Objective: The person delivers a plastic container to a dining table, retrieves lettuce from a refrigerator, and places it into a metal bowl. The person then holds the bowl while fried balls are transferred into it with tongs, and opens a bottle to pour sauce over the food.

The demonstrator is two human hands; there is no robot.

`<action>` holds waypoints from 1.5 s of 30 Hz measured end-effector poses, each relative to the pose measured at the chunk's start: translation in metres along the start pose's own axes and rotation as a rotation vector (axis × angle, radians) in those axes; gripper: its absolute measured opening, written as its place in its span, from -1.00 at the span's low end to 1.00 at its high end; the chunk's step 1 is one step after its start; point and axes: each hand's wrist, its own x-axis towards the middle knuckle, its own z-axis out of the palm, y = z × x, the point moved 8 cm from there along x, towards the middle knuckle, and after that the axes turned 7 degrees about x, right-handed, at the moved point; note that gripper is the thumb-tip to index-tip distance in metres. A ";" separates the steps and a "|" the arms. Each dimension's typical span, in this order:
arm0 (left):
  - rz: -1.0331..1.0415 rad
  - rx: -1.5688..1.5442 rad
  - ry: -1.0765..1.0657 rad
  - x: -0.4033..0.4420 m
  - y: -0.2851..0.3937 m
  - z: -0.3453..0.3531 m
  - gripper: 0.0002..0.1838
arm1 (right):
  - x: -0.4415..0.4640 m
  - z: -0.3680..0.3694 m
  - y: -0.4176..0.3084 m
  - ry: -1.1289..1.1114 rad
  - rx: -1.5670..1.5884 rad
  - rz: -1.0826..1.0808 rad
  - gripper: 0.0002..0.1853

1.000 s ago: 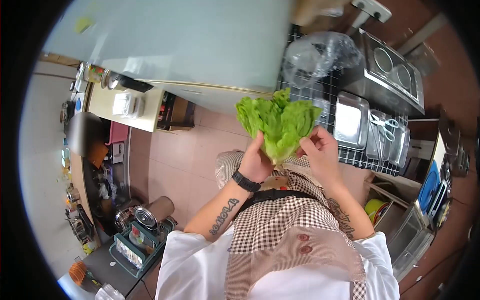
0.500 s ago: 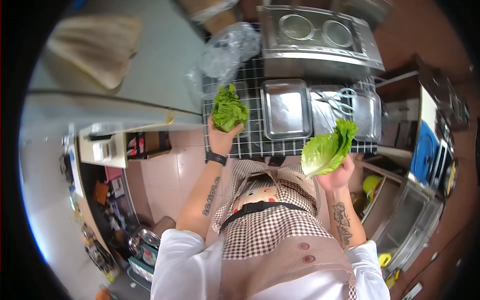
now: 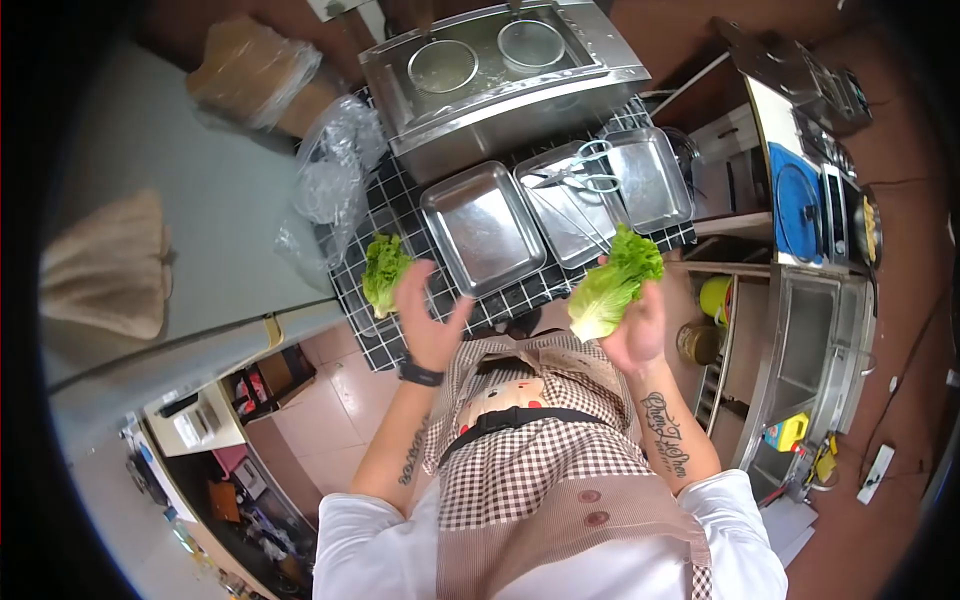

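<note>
My left hand (image 3: 430,318) holds nothing, its thumb and fingers apart. Just left of its fingers, a bunch of green lettuce (image 3: 384,272) lies on the black-and-white grid tablecloth (image 3: 385,345). In my right hand (image 3: 642,335) is a lettuce leaf (image 3: 612,285), pale stem end pointing down and left, frilly top up and right. Part of its lower side is hidden by the fingers. Between and beyond my hands sit an unfilled metal tray (image 3: 485,228) and a second tray (image 3: 560,235) bearing light-blue-handled scissors (image 3: 590,182).
Further right is a third metal tray (image 3: 655,180). Behind the trays stands a steel appliance (image 3: 500,110) with two round mesh-like inserts. Crumpled clear plastic (image 3: 340,165) lies at the table's left, beside a grey surface with a brown cloth (image 3: 110,265).
My left hand has let go of the lettuce bunch and drawn back to its right. My right hand still holds its leaf. The whole view has turned and shifted.
</note>
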 end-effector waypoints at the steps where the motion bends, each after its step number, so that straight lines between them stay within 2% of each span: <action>1: 0.081 -0.128 -0.117 0.003 0.029 0.017 -0.32 | 0.000 -0.011 -0.003 0.062 -0.147 -0.035 -0.53; 2: 0.020 -0.281 -0.319 0.004 0.054 0.043 -0.32 | -0.001 -0.018 -0.007 0.126 -0.293 -0.064 -0.59; 4: -0.127 -0.497 -0.720 -0.001 0.103 0.093 -0.32 | -0.004 -0.028 -0.019 0.270 -0.293 -0.229 -0.65; 6: -0.281 -0.685 -0.956 -0.016 0.127 0.139 -0.40 | -0.008 -0.045 -0.038 0.339 -0.405 -0.389 -0.69; 9: -0.193 -0.540 -1.007 -0.014 0.158 0.184 -0.51 | -0.016 -0.056 -0.080 0.402 -0.458 -0.502 -0.70; 10: -0.229 -0.552 -1.042 -0.020 0.161 0.203 -0.61 | -0.023 -0.069 -0.097 0.443 -0.490 -0.547 -0.69; 14: -0.554 -0.960 -1.147 -0.045 0.202 0.281 -0.63 | -0.026 -0.121 -0.154 0.369 -0.190 -0.431 -0.63; 15: -0.597 -0.992 -1.186 -0.051 0.213 0.302 -0.60 | -0.032 -0.140 -0.175 0.389 -0.306 -0.419 -0.63; 17: -0.534 -0.905 -1.077 -0.053 0.223 0.347 -0.75 | -0.034 -0.179 -0.219 0.427 -0.533 -0.388 -0.65; 18: -0.492 -0.799 -1.034 -0.053 0.216 0.373 -0.80 | -0.034 -0.169 -0.251 0.249 -0.660 -0.462 -0.65; 19: -0.538 -0.755 -1.006 -0.052 0.231 0.391 -0.85 | -0.041 -0.152 -0.282 0.073 -0.790 -0.531 -0.66; 20: -0.700 -0.877 -1.076 -0.063 0.234 0.419 -0.78 | -0.048 -0.136 -0.304 -0.100 -0.923 -0.587 -0.66; 21: -0.875 -1.014 -1.143 -0.076 0.238 0.437 -0.72 | -0.049 -0.137 -0.321 -0.139 -0.880 -0.522 -0.67; 22: -1.052 -1.156 -1.194 -0.078 0.262 0.443 -0.63 | -0.051 -0.141 -0.334 -0.191 -0.991 -0.547 -0.67; 24: -1.172 -1.593 -1.162 -0.060 0.303 0.455 -0.48 | -0.044 -0.149 -0.360 -0.320 -1.223 -0.621 -0.67; 25: -1.182 -1.590 -1.139 -0.047 0.321 0.459 -0.40 | -0.044 -0.144 -0.371 -0.402 -1.266 -0.616 -0.56; 26: -1.164 -1.639 -1.177 -0.036 0.340 0.462 -0.38 | -0.038 -0.141 -0.382 -0.452 -1.407 -0.609 -0.55; 28: -1.114 -1.537 -1.180 -0.020 0.343 0.487 -0.45 | -0.025 -0.142 -0.398 -0.529 -1.681 -0.571 -0.51; 29: -0.957 -1.397 -1.191 -0.012 0.342 0.500 -0.50 | -0.017 -0.143 -0.410 -0.568 -1.724 -0.588 -0.44; 30: -0.788 -1.262 -1.201 0.001 0.346 0.515 -0.54 | -0.007 -0.146 -0.438 -0.480 -1.691 -0.539 -0.44; 31: -0.891 -1.285 -1.165 0.012 0.354 0.527 -0.62 | 0.002 -0.144 -0.477 -0.403 -1.669 -0.496 -0.44; 32: -0.841 -1.259 -1.154 0.027 0.361 0.538 -0.61 | 0.014 -0.146 -0.518 -0.332 -1.639 -0.450 -0.44; 34: -0.754 -1.202 -1.119 0.053 0.373 0.554 -0.61 | 0.044 -0.174 -0.625 -0.046 -1.683 -0.588 -0.49; 36: -0.709 -1.137 -0.979 0.081 0.388 0.562 -0.59 | 0.083 -0.205 -0.736 0.273 -1.619 -0.643 -0.61; 38: -0.657 -1.070 -0.875 0.102 0.390 0.573 -0.59 | 0.149 -0.263 -0.834 0.470 -1.374 -0.667 -0.64; 41: -0.739 -1.054 -0.721 0.127 0.393 0.586 -0.59 | 0.263 -0.264 -0.899 0.355 -0.685 -0.574 -0.61; 42: -0.785 -1.034 -0.633 0.132 0.393 0.586 -0.59 | 0.307 -0.260 -0.910 0.278 -0.574 -0.563 -0.59; 45: -0.848 -0.998 -0.501 0.141 0.389 0.587 -0.60 | 0.421 -0.238 -0.922 0.184 -0.088 -0.473 -0.41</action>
